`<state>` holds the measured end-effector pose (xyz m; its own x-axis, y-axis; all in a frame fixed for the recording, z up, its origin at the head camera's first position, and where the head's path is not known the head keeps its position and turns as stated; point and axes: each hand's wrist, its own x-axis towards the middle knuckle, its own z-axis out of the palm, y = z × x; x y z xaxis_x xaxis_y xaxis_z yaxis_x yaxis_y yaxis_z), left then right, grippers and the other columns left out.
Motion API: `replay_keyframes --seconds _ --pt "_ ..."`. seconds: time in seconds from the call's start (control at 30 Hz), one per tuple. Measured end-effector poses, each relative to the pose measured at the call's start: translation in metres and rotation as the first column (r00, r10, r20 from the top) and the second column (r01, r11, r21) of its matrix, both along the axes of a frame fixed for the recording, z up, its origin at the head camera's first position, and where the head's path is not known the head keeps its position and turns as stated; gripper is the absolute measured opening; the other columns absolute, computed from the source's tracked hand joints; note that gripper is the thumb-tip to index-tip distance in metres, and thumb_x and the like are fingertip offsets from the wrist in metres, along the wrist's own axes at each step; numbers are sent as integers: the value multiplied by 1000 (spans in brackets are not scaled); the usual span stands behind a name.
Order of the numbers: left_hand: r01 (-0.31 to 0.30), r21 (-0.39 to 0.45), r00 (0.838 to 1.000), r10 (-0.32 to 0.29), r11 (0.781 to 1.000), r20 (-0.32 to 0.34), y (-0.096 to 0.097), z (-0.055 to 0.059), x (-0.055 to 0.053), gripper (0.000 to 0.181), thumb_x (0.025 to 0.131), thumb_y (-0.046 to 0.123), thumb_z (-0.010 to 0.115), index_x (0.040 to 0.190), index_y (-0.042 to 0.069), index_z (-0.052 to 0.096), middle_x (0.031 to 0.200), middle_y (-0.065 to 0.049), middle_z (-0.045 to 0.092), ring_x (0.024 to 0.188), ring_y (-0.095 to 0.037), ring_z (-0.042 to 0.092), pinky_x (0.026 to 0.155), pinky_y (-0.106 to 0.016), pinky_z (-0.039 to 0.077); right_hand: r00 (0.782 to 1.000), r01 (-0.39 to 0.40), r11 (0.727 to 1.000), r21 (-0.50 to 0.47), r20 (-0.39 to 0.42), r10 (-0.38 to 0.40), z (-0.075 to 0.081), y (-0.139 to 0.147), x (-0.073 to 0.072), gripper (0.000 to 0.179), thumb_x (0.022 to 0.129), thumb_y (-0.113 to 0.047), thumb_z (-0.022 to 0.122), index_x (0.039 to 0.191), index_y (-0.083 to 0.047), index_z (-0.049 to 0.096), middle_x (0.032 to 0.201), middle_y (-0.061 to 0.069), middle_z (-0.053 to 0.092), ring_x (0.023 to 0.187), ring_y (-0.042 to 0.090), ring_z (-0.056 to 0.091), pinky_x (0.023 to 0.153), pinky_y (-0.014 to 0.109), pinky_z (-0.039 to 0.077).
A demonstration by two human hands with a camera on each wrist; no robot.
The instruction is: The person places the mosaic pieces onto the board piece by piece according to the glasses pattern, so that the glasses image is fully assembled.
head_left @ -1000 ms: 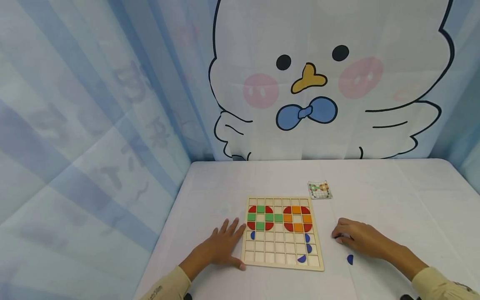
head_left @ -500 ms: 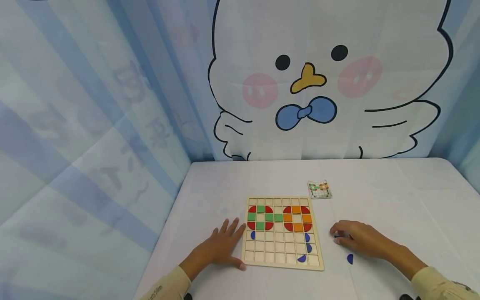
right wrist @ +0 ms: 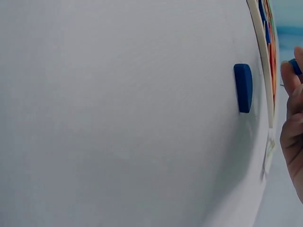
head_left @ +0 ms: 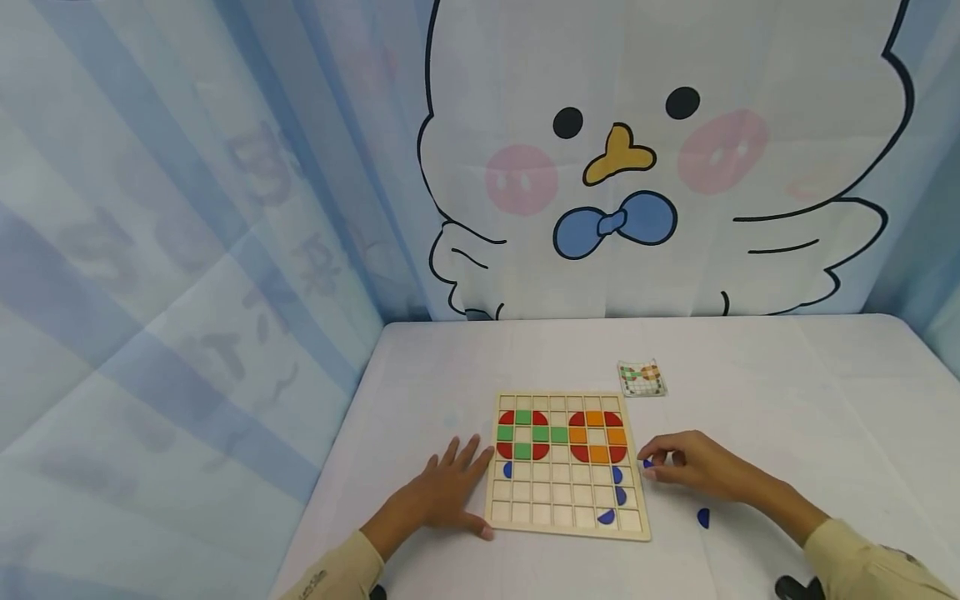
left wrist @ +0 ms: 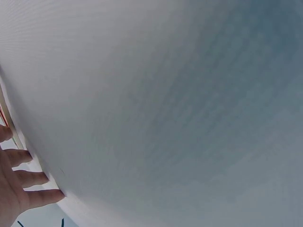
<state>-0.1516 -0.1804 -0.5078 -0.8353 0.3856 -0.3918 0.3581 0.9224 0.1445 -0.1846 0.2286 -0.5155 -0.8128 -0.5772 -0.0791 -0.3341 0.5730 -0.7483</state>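
Observation:
A wooden grid board [head_left: 557, 492] lies on the table, with red, green and orange pieces in its upper rows and several blue half-round pieces lower down. My left hand [head_left: 450, 490] rests beside the board's left edge, fingers spread, thumb and forefinger touching the rim. Just right of the board, my right hand [head_left: 693, 465] pinches a blue half-round piece [head_left: 648, 463] between thumb and forefinger. In the right wrist view that hand [right wrist: 294, 118] shows at the right edge with the blue piece [right wrist: 296, 67] at its fingertips. Another blue half-round piece [head_left: 703, 518] lies loose on the table.
A small pattern card [head_left: 642, 378] lies behind the board's right corner. White cloth covers the table [head_left: 420, 375]. A curtain [head_left: 517, 275] with a cartoon figure hangs behind it, and another blue curtain [head_left: 187, 292] stands on the left.
My right hand has moved left and slightly away from me, towards the board, carrying the blue half-round piece, which shows more clearly now. The left hand has stayed in place.

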Motion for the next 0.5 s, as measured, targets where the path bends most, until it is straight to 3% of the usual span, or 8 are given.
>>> replay_keyframes --seconds 0.2,0.33,0.5 --pt "5 -6 1000 -5 1000 -3 0 -2 -1 119 68 78 72 161 25 22 170 -9 15 154 -41 16 115 -65 30 994 -66 993 -96 75 73 6 -13 -5 26 95 -15 68 120 -8 71 100 2 67 57 3 49 50 19 44" --pt "2 -8 1000 -2 1000 0 0 -2 -1 119 68 78 72 161 25 22 170 -9 14 154 -41 15 115 -65 30 986 -86 987 -136 133 105 7 -24 -7 27 96 -13 67 122 -6 69 99 5 67 54 3 48 48 20 46" --pt "-2 -5 1000 2 1000 1 0 -3 -1 118 68 77 73 161 24 22 170 -9 14 154 -41 15 115 -65 30 991 -89 987 -134 85 101 7 -44 -9 22 93 -17 72 113 -8 69 89 -1 63 62 3 51 54 20 47"
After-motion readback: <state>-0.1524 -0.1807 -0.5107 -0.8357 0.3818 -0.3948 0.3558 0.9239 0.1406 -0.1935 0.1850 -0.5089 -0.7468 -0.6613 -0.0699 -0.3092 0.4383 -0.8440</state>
